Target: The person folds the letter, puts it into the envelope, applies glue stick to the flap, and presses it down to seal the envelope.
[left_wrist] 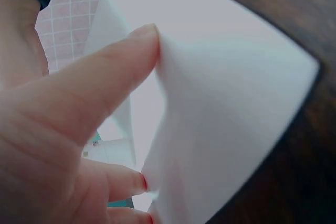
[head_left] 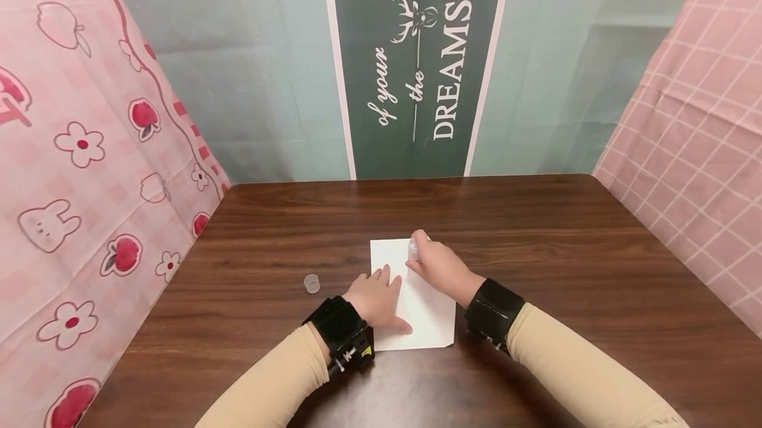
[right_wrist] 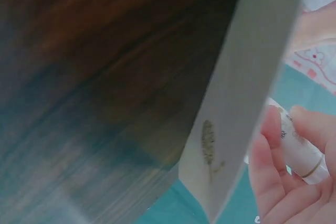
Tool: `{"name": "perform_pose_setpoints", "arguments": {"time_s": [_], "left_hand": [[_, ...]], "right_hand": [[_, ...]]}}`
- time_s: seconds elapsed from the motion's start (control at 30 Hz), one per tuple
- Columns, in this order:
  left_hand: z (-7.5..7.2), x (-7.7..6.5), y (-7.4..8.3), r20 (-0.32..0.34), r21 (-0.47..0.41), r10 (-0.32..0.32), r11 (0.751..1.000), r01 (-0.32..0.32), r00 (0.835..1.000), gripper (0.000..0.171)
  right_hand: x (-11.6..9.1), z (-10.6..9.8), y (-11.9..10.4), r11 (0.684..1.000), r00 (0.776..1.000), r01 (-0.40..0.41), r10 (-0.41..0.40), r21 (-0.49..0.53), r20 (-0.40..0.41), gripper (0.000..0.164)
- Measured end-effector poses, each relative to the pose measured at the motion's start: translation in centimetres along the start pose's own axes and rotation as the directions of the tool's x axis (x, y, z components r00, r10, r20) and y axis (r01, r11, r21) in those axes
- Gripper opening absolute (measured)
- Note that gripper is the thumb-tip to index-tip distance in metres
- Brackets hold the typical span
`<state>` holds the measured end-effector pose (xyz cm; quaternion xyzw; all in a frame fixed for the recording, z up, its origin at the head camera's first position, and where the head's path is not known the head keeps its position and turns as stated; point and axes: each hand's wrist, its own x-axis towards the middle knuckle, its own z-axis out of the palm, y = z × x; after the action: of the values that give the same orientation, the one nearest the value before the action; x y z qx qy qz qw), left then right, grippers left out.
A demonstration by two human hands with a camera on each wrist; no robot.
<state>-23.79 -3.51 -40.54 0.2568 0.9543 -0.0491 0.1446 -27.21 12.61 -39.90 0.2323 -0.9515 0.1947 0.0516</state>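
Observation:
A white sheet of paper (head_left: 425,319) lies on the wooden table. My left hand (head_left: 374,300) rests on its left part, fingers spread and thumb stretched out. At the paper's far right corner my right hand (head_left: 442,266) grips a white glue stick (right_wrist: 302,156) with small print and a thin gold line. In the head view only a pale bit of that glue stick (head_left: 413,251) shows beside the fingers. Its end at the paper is hidden in the right wrist view, where a brown plant-like print marks the paper's side face (right_wrist: 223,124). The left wrist view shows the thumb (left_wrist: 123,59) against the paper.
A translucent cap (head_left: 311,284) lies on the table left of the paper. Beyond the far table edge (head_left: 411,180) hangs a green curtain (head_left: 417,157) with white lettering. Pink patterned cloths hang at both sides.

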Motion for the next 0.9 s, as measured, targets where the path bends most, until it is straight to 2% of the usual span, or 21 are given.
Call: {"name": "perform_pose_setpoints", "arguments": {"time_s": [0.27, 0.4, 0.67, 0.8, 0.9], "left_hand": [[0.1, 0.0, -0.2, -0.009, 0.002, -0.011, 1.0, 0.011, 1.0, 0.097], [0.1, 0.0, 0.0, -0.01, -0.011, 0.003, 1.0, -0.003, 1.0, 0.097], [0.0, -0.2, -0.1, -0.004, -0.017, 0.003, 1.0, -0.003, 1.0, 0.096], [0.1, -0.1, 0.0, -0.004, -0.016, 0.003, 1.0, -0.003, 1.0, 0.096], [0.1, 0.0, 0.1, -0.005, -0.008, -0.002, 1.0, 0.002, 1.0, 0.096]], "right_hand": [[-1.7, -0.4, -0.3, 0.996, 0.996, 0.084, -0.085, 0.026, 0.027, 0.043], [-2.5, -0.5, -0.2, 0.998, 0.998, 0.061, -0.062, 0.035, 0.033, 0.044], [-0.7, 0.1, 0.7, 0.998, 0.997, 0.056, -0.055, 0.008, -0.05, 0.045], [0.2, 0.5, 0.9, 0.999, 0.998, 0.021, -0.019, 0.025, -0.054, 0.043], [0.3, 0.6, 1.0, 0.999, 0.999, 0.028, -0.027, 0.035, -0.047, 0.043]]}}
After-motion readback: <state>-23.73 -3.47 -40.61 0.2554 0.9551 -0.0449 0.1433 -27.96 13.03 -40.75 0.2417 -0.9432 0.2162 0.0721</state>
